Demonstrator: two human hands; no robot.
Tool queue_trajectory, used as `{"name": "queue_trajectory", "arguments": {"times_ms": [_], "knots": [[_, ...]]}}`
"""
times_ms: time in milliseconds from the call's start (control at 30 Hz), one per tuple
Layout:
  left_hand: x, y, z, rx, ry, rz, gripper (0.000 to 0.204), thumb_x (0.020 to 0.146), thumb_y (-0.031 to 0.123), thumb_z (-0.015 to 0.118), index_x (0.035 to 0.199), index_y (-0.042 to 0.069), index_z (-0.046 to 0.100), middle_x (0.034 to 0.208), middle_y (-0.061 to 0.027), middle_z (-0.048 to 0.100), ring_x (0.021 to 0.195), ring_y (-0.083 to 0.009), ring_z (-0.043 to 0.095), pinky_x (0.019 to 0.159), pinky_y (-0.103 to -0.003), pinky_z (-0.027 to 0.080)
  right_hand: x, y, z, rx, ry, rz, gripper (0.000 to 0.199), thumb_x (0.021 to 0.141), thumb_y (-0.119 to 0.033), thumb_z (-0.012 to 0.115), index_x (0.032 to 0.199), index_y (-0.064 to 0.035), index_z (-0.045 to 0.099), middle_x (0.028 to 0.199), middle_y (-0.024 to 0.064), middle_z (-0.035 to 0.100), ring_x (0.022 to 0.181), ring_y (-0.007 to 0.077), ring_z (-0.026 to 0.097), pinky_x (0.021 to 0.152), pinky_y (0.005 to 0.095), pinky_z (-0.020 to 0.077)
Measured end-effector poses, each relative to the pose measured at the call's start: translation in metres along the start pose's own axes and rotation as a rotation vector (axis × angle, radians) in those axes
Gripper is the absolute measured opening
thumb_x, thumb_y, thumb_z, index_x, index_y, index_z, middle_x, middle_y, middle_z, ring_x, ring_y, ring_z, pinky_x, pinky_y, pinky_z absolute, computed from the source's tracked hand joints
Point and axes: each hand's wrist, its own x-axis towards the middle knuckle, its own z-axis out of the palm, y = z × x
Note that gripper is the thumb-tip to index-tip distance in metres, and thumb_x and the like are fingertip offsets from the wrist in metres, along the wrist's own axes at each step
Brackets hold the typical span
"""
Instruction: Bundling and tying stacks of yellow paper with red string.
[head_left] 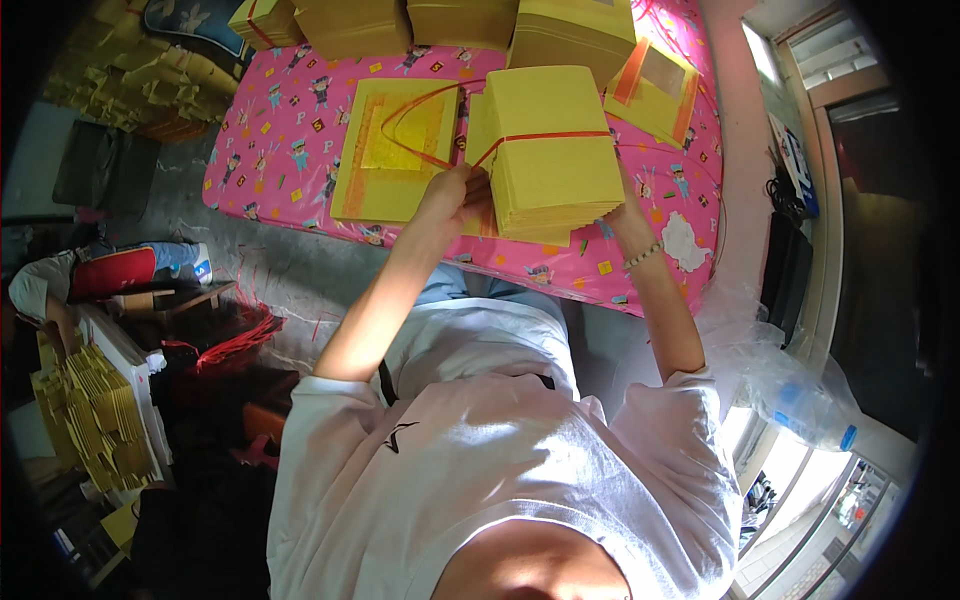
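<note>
A tall stack of yellow paper sheets (556, 175) stands in front of me on the table, with a red strap (560, 135) running across its upper part. The strap's loose end loops out to the left. My left hand (462, 197) is beside the stack's left side, its fingers closed on the strap where it leaves the paper. At the stack's lower right side is my right hand (622, 212), gripping the edge; its fingers are mostly hidden behind the paper. Left of the stack lies a flatter yellow pile (350, 190) with an orange-bordered, shiny gold square on top.
A pink patterned cover (285, 130) lies over the table. More yellow stacks (465, 22) line its far edge, and a printed yellow sheet (645, 105) lies at right. On the left, another person (45, 285) sits by bundled yellow paper (95, 415). Red straps (240, 335) lie on the floor.
</note>
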Motion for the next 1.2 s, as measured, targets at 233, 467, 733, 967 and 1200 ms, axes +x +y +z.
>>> {"name": "queue_trajectory", "arguments": {"times_ms": [233, 467, 733, 967, 1200], "knots": [[0.01, 0.005, 0.008, -0.199, 0.141, -0.09, 0.018, 0.09, 0.004, 0.043, 0.105, -0.005, 0.047, 0.101, -0.0172, 0.055, 0.094, -0.0276, 0.057, 0.085, -0.043, 0.051, -0.016, -0.008, 0.025, -0.019, 0.09, 0.006, 0.034, 0.098, -0.028, 0.039, 0.115, -0.0022, 0.053, 0.104, 0.0072, 0.061, 0.089, 0.0167, 0.062, 0.074, 0.0291, 0.0524], [0.017, 0.002, 0.021, -0.193, 0.125, -0.109, 0.014, 0.093, 0.008, 0.041, 0.101, 0.004, 0.051, 0.089, -0.0084, 0.06, 0.083, -0.0232, 0.061, 0.082, -0.04, 0.052, -0.031, -0.003, -0.036, 0.02, -0.091, 0.009, 0.03, 0.097, -0.024, 0.043, 0.117, -0.0041, 0.053, 0.106, 0.0057, 0.062, 0.092, 0.0144, 0.061, 0.075, 0.0287, 0.0521], [0.02, -0.004, 0.028, -0.267, 0.092, -0.093, 0.022, 0.098, 0.017, 0.042, 0.111, 0.007, 0.055, 0.099, -0.0071, 0.063, 0.09, -0.0208, 0.061, 0.082, -0.035, 0.052, -0.01, -0.014, 0.005, -0.073, -0.203, -0.064, 0.029, 0.097, -0.023, 0.045, 0.118, -0.0049, 0.053, 0.106, 0.005, 0.062, 0.093, 0.0138, 0.061, 0.076, 0.0283, 0.0518], [0.002, 0.015, 0.034, -0.247, -0.024, -0.041, 0.029, 0.099, 0.02, 0.039, 0.117, 0.003, 0.055, 0.105, -0.0066, 0.064, 0.098, -0.0194, 0.059, 0.089, -0.032, 0.046, -0.036, -0.025, 0.006, -0.145, -0.302, -0.145, 0.028, 0.096, -0.021, 0.046, 0.118, -0.0057, 0.054, 0.106, 0.0043, 0.062, 0.093, 0.0132, 0.061, 0.076, 0.0279, 0.0516], [-0.018, 0.052, 0.049, -0.025, -0.297, 0.573, 0.03, 0.1, 0.019, 0.039, 0.117, 0.002, 0.057, 0.109, -0.0077, 0.064, 0.101, -0.0116, 0.058, 0.09, -0.026, 0.043, 0.004, -0.071, 0.028, -0.223, -0.381, -0.248, 0.027, 0.096, -0.02, 0.047, 0.118, -0.0065, 0.054, 0.106, 0.0037, 0.062, 0.093, 0.0127, 0.061, 0.076, 0.0275, 0.0514]]}}
